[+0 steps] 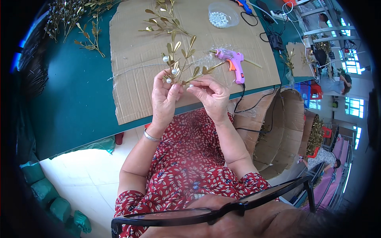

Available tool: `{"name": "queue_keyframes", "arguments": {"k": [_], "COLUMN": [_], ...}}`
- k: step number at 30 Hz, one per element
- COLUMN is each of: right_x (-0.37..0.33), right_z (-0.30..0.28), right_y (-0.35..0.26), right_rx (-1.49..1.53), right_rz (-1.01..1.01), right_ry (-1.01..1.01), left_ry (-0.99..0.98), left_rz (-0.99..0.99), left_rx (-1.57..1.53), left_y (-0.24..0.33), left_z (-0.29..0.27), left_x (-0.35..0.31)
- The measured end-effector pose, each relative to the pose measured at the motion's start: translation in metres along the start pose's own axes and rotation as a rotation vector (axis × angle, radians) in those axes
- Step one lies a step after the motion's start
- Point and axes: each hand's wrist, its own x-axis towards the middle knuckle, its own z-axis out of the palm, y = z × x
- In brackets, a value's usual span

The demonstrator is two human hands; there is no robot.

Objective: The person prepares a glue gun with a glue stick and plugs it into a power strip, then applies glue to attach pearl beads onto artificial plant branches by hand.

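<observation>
– Green counter (75, 111), is it, with floor around it?

– Yes. Green bags (43, 189) sit on the floor off its near left corner. A dark bundle (33, 59) lies along its left edge, and berry stems (65, 18) fill the far left corner.

– Moving right?

– A loose sprig (94, 37), gold, lies just beside the cardboard (135, 99), which reaches from the far edge almost to the near edge.

– And the hands?

– Left hand (164, 97) first: thumb and fingers pinch the low part of the held sprig (177, 46), above the cardboard near the counter's near edge. Its gold leaves point toward the far edge, with white pearls along its left side.

– The right hand?

– Right hand (212, 95) is just beside it, thumb and fingertips drawn together low on the sprig. A pearl shows at the tips; I cannot tell whether it is fixed on.

– What lies past them?

– A second sprig (163, 19) toward the far edge, then a clear tub (235, 18) with pearls in it. Nearer lies a purple glue gun (236, 59), its black cord (243, 92) dropping past the near edge.

– Farthest right?

– A black adapter (276, 41) near the counter's right edge, and beyond, a co-worker (325, 158) bending over.
</observation>
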Motion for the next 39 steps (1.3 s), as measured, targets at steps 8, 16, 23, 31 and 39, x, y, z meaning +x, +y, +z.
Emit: {"name": "queue_keyframes", "arguments": {"k": [8, 16, 23, 31, 39], "right_x": [0.001, 0.004, 0.004, 0.004, 0.006], "right_z": [0.003, 0.004, 0.005, 0.006, -0.011], "right_y": [-0.001, -0.002, -0.003, -0.002, -0.014], "right_rx": [-0.174, -0.27, -0.288, -0.281, -0.309], "right_rz": [-0.164, -0.292, -0.289, -0.292, -0.233], "right_ry": [0.0, 0.013, 0.009, 0.02, 0.0], "left_ry": [0.003, -0.009, 0.001, 0.034, -0.003], "left_rz": [-0.003, 0.001, -0.005, -0.021, -0.016], "left_rx": [-0.066, -0.07, -0.074, -0.057, -0.066], "left_y": [0.001, 0.002, 0.001, 0.004, 0.008], "left_z": [0.001, 0.002, 0.001, 0.007, 0.006], "left_x": [0.001, 0.001, 0.001, 0.0, 0.001]}}
